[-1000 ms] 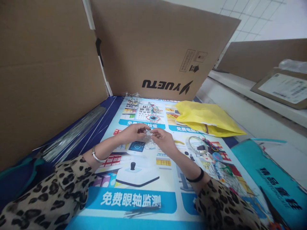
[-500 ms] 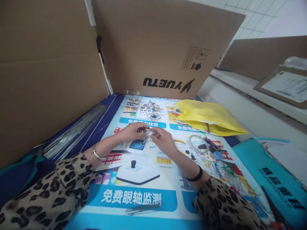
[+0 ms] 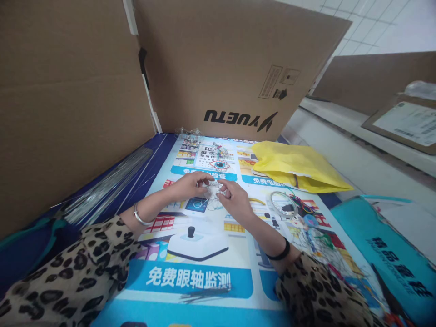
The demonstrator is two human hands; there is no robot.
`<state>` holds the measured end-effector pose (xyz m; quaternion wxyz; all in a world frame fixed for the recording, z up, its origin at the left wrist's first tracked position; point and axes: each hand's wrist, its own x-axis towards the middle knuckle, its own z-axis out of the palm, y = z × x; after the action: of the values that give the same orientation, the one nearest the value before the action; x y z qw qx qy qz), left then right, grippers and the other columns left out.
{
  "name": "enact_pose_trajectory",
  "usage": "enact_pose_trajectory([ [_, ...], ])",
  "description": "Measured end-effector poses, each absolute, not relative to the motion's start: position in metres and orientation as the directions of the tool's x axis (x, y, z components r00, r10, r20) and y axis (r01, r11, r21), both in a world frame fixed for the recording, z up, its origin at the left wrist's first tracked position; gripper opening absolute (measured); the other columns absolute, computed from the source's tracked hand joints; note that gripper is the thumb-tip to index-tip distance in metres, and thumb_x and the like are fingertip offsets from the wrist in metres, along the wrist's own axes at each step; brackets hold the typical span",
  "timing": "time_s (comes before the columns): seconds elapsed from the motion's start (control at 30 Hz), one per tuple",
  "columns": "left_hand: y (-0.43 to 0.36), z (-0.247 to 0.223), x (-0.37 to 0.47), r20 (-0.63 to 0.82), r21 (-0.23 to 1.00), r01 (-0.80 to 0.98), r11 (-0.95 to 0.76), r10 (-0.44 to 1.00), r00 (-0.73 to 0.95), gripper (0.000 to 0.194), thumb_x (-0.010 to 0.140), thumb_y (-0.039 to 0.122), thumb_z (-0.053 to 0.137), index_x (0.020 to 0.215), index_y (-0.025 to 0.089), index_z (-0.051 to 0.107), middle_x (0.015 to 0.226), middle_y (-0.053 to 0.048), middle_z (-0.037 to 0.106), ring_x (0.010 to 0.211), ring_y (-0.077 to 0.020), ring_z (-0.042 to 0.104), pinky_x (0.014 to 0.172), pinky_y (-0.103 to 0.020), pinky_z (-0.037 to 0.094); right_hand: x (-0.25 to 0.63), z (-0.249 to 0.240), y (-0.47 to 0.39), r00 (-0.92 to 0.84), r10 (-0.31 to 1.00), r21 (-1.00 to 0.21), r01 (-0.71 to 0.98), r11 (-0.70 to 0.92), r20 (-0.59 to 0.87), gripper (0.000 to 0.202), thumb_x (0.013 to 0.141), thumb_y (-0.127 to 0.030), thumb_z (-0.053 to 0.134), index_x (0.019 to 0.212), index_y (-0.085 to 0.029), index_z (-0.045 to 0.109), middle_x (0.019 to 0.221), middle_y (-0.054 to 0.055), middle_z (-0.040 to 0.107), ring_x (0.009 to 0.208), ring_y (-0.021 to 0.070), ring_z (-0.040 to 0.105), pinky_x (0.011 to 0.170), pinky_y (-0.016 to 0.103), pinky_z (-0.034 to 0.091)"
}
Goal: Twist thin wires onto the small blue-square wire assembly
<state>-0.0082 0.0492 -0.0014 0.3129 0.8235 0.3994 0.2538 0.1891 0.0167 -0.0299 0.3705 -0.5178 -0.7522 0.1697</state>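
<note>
Over the middle of the printed sheet, a small tangled piece of thin silvery wire (image 3: 214, 190) is between my two hands, with fine loops hanging below it. My left hand (image 3: 190, 186) pinches its left side with bent thumb and fingers. On the other side, my right hand (image 3: 235, 200) has its curled index finger and thumb at the wire's right edge. The exact contact at the fingertips is too small to make out clearly.
Straight wires (image 3: 112, 186) lie at left beside teal-handled pliers (image 3: 51, 225). Short dark wire pieces (image 3: 204, 294) lie in front. At right are a yellow bag (image 3: 293, 165), a clear ring-shaped coil (image 3: 283, 204) and tangled coloured wires (image 3: 320, 240). Cardboard (image 3: 238, 68) stands behind.
My fingers have spread slightly around the wire piece, so more of it shows between my hands. The view has shifted a little; the other things lie as before.
</note>
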Motion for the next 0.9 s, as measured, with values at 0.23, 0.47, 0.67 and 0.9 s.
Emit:
enact_pose_trajectory([
  [0.23,0.0516,-0.0062,-0.0098,0.188,0.685,0.507,-0.522,0.8,0.57,0.042,0.071,0.017,0.056,0.113,0.02,0.055,0.101,-0.003,0.056,0.075,-0.0133,0.052,0.071,-0.027,0.045,0.1915,-0.029,0.0114,-0.183,0.888,-0.612,0.665,0.428,0.422,0.041,0.072,-0.015,0.056,0.112,-0.02,0.058,0.088,0.003,0.057,0.07,0.0147,0.053,0.069,0.03,0.048],
  [0.47,0.0517,-0.0061,-0.0077,0.209,0.647,0.515,-0.562,0.78,0.589,0.046,0.07,0.013,0.056,0.115,0.02,0.054,0.105,-0.005,0.053,0.086,-0.0161,0.051,0.08,-0.031,0.045,0.1949,-0.0258,0.0067,-0.179,0.838,-0.623,0.593,0.51,0.516,0.048,0.067,-0.006,0.049,0.112,-0.02,0.057,0.086,0.003,0.053,0.068,0.0134,0.05,0.067,0.027,0.048],
  [0.67,0.0523,-0.0059,-0.0096,0.216,0.638,0.5,-0.586,0.76,0.613,0.05,0.07,0.011,0.055,0.118,0.022,0.051,0.111,-0.006,0.051,0.094,-0.018,0.05,0.084,-0.033,0.044,0.1961,-0.0263,0.0069,-0.111,0.814,-0.635,0.569,0.523,0.57,0.05,0.064,-0.003,0.047,0.109,-0.022,0.058,0.084,0.001,0.052,0.065,0.0124,0.048,0.066,0.028,0.047],
  [0.9,0.0546,-0.0017,-0.0128,0.206,0.641,0.48,-0.6,0.736,0.645,0.05,0.072,0.013,0.056,0.121,0.021,0.048,0.115,-0.007,0.051,0.095,-0.0176,0.053,0.081,-0.031,0.045,0.1969,-0.0251,0.0086,-0.038,0.772,-0.63,0.554,0.544,0.634,0.046,0.067,-0.002,0.044,0.103,-0.023,0.06,0.083,0.001,0.053,0.069,0.0129,0.052,0.067,0.028,0.048],
])
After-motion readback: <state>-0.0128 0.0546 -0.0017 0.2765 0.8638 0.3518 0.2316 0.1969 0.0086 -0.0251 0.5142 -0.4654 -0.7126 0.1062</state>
